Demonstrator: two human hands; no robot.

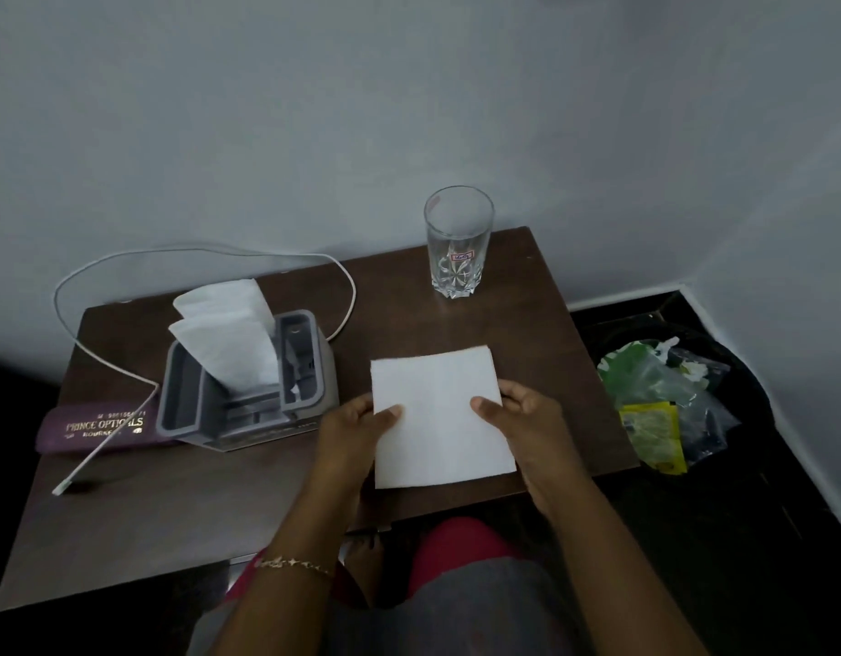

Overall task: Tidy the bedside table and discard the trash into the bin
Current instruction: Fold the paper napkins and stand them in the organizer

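Observation:
A flat white paper napkin [439, 414] lies over the dark wooden bedside table [219, 504], held at its two sides. My left hand [357, 430] pinches its left edge, thumb on top. My right hand [527, 414] pinches its right edge the same way. A grey plastic organiser [248, 385] to the left holds two folded white napkins [229, 329] standing upright. On the floor to the right stands a black bin [721, 385] with green, yellow and clear plastic wrappers inside.
An empty clear drinking glass [458, 243] stands at the table's back right. A white charging cable [124, 371] loops behind the organiser and ends near the front left. A maroon spectacle case [96, 430] lies beside the organiser. Grey walls stand behind and to the right.

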